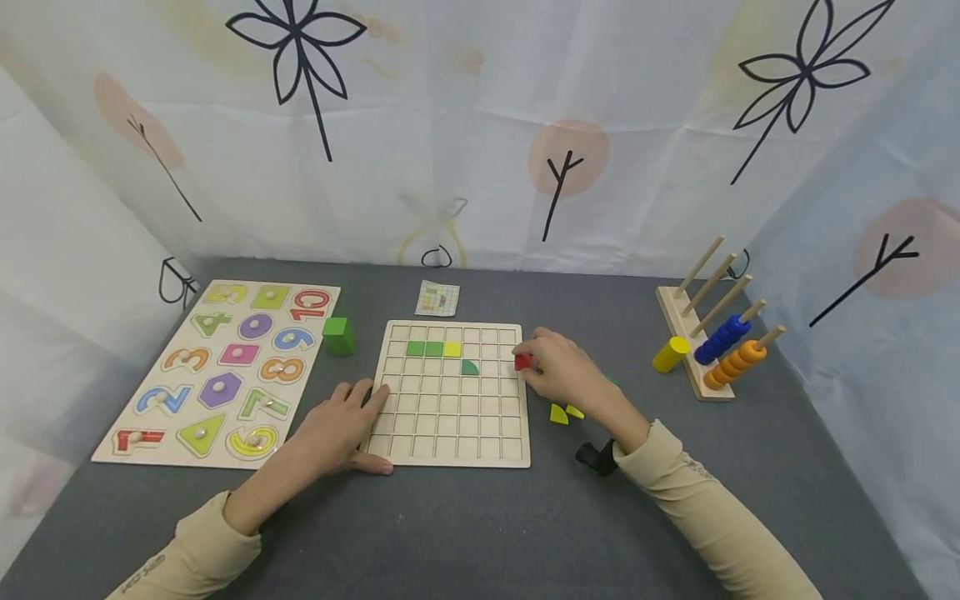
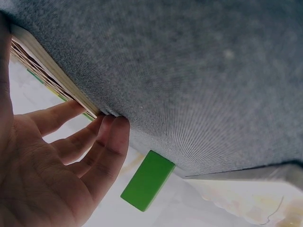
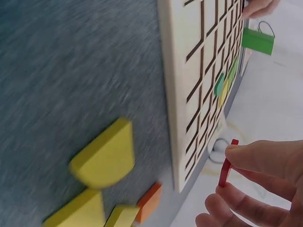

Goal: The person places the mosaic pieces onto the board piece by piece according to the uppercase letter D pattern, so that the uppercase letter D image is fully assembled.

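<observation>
My right hand point(image 1: 566, 368) pinches a small red tile point(image 3: 226, 170) between thumb and fingertips, over the right edge of a square wooden grid board point(image 1: 487, 425). In the board's upper rows lie green square tiles point(image 1: 424, 348), a yellow square tile point(image 1: 452, 349) and a green quarter-round tile point(image 1: 469, 367). At the board's left edge rests my left hand point(image 1: 333, 429), fingers extended against the side and thumb by the front corner. Under and beside the right hand, yellow rounded tiles point(image 3: 106, 156) and an orange tile point(image 3: 149, 203) lie on the table.
Left of the board are a number-and-shape puzzle point(image 1: 307, 342) and a green block point(image 1: 339, 337). Behind it lies a small pattern card point(image 1: 437, 298). A pegged wooden stand point(image 1: 720, 393) with blue and orange rings is at the right, a yellow cylinder point(image 1: 671, 354) beside it.
</observation>
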{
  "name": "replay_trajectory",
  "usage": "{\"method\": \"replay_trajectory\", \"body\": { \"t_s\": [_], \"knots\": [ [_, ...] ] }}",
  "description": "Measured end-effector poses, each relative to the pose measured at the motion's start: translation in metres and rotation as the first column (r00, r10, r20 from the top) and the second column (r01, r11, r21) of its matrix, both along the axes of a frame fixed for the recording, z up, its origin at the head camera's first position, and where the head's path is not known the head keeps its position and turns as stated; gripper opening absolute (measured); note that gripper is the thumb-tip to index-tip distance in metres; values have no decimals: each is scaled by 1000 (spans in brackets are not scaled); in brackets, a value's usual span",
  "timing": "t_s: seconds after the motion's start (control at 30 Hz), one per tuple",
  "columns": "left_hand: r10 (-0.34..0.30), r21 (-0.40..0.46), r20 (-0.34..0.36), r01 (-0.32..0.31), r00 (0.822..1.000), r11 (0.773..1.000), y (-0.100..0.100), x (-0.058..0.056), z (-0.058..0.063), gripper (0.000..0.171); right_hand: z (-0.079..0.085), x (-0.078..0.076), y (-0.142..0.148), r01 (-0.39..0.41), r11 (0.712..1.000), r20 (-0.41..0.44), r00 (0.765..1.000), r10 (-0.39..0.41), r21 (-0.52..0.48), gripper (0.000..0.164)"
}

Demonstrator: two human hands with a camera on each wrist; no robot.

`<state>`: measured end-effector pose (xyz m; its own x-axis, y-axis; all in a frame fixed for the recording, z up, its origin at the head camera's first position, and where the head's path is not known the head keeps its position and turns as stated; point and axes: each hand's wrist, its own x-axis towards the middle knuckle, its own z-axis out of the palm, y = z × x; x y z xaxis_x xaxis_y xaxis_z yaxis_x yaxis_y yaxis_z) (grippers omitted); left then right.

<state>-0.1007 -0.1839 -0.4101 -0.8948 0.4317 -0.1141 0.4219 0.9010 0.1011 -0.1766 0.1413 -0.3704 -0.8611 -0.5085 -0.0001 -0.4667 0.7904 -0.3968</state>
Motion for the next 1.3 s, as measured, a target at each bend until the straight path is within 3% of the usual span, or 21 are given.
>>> {"method": "replay_trajectory", "body": {
  "t_s": [0.23,0.43,0.83,1.3],
  "knots": [
    [-12,11,-21,12,1000,1000,-1,0,-2,106,-2,1,-20,-67,998,-10,998,67,-8,26],
    [-11,4,-12,11,1000,1000,0,1,-1,107,-6,4,-35,-66,998,36,997,66,-11,29],
    [-16,1,-36,16,999,1000,-1,1,-3,107,-20,6,-60,-104,993,12,995,104,47,16],
    [-13,3,-31,13,999,1000,-1,1,-2,108,-27,5,-67,-122,991,1,992,122,62,15]
  ]
}}
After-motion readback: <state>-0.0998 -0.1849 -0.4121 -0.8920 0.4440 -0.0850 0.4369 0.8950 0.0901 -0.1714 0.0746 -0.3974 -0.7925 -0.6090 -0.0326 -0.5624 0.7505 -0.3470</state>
